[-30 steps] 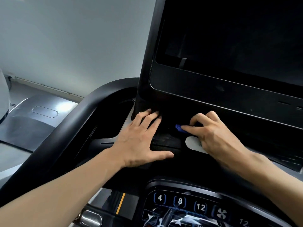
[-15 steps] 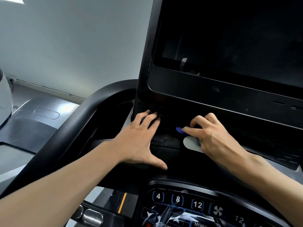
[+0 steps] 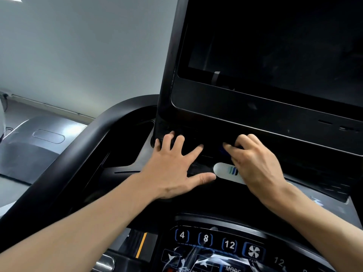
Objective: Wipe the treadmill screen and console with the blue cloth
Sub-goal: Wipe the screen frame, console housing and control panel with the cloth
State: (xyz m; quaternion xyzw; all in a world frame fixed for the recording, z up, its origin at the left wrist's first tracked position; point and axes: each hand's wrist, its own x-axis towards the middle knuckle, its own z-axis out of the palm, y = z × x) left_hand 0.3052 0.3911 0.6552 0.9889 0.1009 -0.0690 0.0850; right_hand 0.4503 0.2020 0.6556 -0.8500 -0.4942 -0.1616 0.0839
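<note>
Though only a dark blue scrap of the cloth (image 3: 224, 149) shows, bunched under the curled fingers (image 3: 231, 149) of the right hand (image 3: 253, 163), it looks soft, light and easily wadded; gripping a fuller fold would likely wipe better. It sits in the recess below the screen (image 3: 275, 46). Beside it, the left hand (image 3: 172, 169) rests flat, fingers spread, on the console (image 3: 255, 114). A white tag (image 3: 225, 171) and the screen's overhang crowd the gap.
</note>
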